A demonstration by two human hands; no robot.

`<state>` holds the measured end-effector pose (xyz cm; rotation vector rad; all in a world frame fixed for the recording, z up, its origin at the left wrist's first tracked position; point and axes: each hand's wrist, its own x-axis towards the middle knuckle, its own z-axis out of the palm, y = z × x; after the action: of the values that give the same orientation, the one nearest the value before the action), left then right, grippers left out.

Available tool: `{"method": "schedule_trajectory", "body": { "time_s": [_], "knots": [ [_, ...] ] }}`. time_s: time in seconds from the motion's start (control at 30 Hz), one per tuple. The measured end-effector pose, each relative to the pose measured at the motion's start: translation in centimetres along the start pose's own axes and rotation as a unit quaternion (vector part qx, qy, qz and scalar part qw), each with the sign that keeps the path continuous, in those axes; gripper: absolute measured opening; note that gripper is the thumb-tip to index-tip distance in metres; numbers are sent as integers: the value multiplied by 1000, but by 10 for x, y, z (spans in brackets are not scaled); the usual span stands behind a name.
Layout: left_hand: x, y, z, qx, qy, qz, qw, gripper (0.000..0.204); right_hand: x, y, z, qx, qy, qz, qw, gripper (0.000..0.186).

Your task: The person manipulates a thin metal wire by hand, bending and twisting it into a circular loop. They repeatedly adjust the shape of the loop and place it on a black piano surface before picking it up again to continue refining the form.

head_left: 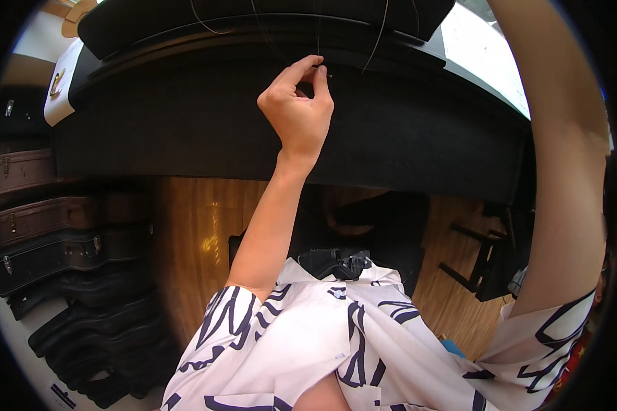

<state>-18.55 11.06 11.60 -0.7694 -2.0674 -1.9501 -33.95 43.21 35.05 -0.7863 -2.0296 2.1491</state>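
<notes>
Black surface (418,137), left hand (298,113) pinching one strand (317,42)

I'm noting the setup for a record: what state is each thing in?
Left hand: pinched on a small thin piece
Right arm: raised, hand out of view
Pale wire: curved, lower end loose
Brown cases: shut
Black case: shut

The person wore a white shirt (308,335) printed with bold, dark, looping strokes, its short, loose sleeves (227,318) patterned alike, with small pale buttons (340,356) down the front.
</notes>
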Motion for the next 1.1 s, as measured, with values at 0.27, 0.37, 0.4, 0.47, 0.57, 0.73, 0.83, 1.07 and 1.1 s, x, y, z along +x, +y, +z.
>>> {"method": "schedule_trajectory", "body": {
  "time_s": [0.27, 0.37, 0.4, 0.47, 0.57, 0.73, 0.83, 1.07, 1.1],
  "knots": [
    [-11, -13, 17, 84, -2, 28, 996, 6, 53, 44, -11, -33, -72, 118, 990, 30],
    [-10, -10, 25, 96, 8, 72, 993, 8, 64, 54, -23, -60, -103, 157, 980, 31],
    [-11, -6, 23, 96, 6, 57, 994, 8, 67, 60, -28, -69, -114, 171, 976, 32],
    [-7, 2, 25, 102, 5, 56, 993, 9, 78, 64, -36, -96, -137, 209, 964, 33],
    [-8, 0, 28, 137, -2, 28, 990, 10, 57, 69, -24, -198, -123, 212, 949, 35],
    [5, 13, 39, 159, -44, 25, 986, 9, 60, 69, -42, -281, -112, 169, 938, 48],
    [3, 10, 25, 205, -23, 36, 978, 7, 14, 63, -16, -337, -17, 61, 939, 44],
    [-4, 1, 33, 166, 14, 53, 985, 5, -181, 111, -119, -344, 229, -214, 885, 36],
    [-3, 1, 33, 159, 17, 49, 986, 6, -195, 127, -136, -335, 263, -212, 879, 31]
  ]
}}
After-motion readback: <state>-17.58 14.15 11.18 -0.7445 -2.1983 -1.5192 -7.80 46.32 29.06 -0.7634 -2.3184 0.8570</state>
